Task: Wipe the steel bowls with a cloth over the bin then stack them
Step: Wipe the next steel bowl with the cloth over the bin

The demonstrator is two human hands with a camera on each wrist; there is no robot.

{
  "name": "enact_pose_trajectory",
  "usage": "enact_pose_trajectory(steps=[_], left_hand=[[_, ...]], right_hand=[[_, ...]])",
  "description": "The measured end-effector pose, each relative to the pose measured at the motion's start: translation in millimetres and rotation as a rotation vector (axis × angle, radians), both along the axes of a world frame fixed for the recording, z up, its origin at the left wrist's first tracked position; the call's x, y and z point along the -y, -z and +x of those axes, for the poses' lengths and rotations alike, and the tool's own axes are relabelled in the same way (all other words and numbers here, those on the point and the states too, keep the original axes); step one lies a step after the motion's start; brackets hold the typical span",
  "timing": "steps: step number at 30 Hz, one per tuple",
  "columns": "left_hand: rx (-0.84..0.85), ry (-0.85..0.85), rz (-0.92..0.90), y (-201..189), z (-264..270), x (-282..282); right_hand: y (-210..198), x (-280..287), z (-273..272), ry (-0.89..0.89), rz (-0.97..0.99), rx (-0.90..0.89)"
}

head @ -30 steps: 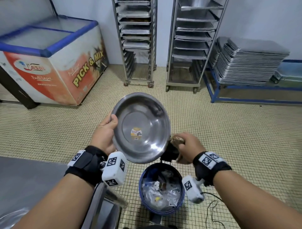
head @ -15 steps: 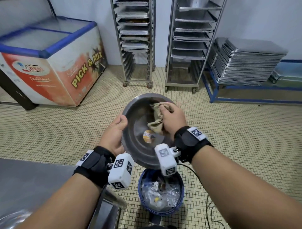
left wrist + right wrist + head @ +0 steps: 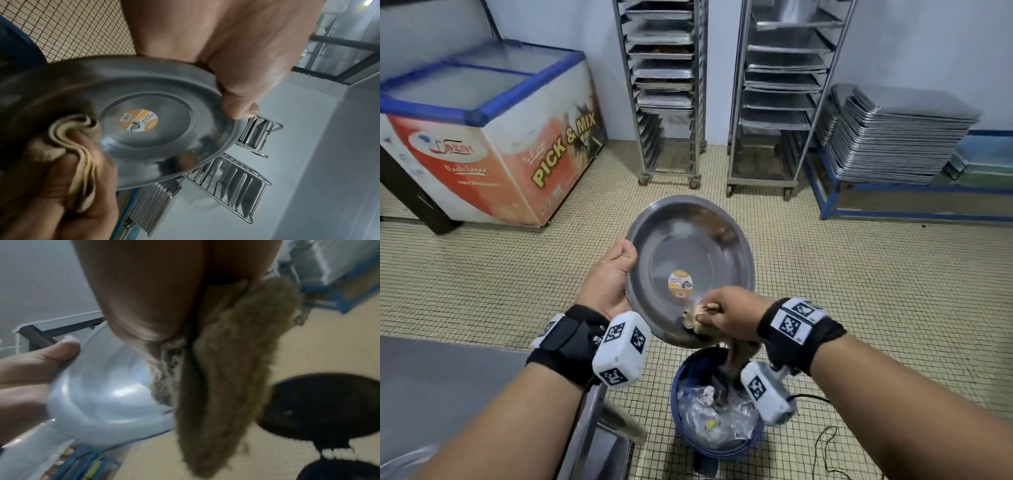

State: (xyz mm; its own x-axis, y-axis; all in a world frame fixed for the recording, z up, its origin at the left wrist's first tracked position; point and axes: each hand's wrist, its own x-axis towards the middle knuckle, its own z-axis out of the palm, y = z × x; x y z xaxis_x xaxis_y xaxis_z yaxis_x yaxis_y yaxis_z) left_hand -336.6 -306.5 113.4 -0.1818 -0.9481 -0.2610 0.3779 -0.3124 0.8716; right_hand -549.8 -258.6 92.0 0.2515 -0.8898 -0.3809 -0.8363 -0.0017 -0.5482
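A shallow steel bowl [image 3: 688, 260] with a round orange sticker in its middle is tilted toward me above the blue bin [image 3: 717, 407]. My left hand [image 3: 613, 277] grips its left rim, thumb on the inside [image 3: 238, 107]. My right hand [image 3: 726, 311] clutches a beige cloth [image 3: 739, 353] and presses it against the bowl's lower inner rim; the cloth's loose end hangs toward the bin. In the left wrist view the cloth [image 3: 82, 155] is bunched between the right hand's fingers. The right wrist view shows the cloth [image 3: 226, 386] hanging beside the bowl [image 3: 107, 394].
The bin holds crumpled plastic waste. A steel counter [image 3: 441, 387] lies at the lower left. A chest freezer [image 3: 493, 137] stands at the left, two tray racks [image 3: 664, 85] at the back, a stack of trays [image 3: 900, 137] on a blue frame at the right. A cable [image 3: 822, 445] trails over the tiled floor.
My right hand swept the cloth from the bowl's upper inside down to its lower rim. A second ago it was beside the bowl's lower right edge. The left hand kept its grip.
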Motion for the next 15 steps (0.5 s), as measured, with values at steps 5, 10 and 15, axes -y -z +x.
enact_pose_trajectory(steps=[5, 10, 15], left_hand=[[-0.004, -0.098, 0.033, 10.9, 4.3, 6.0], [0.092, -0.172, 0.013, 12.4, 13.4, 14.7], [0.288, -0.090, -0.100, 9.6, -2.6, 6.1]], right_hand=[[10.4, -2.6, -51.2, 0.402, -0.136, 0.054], [27.4, -15.3, -68.2, 0.994, -0.154, 0.625], [13.8, -22.3, -44.4, 1.183, 0.147, 1.197]])
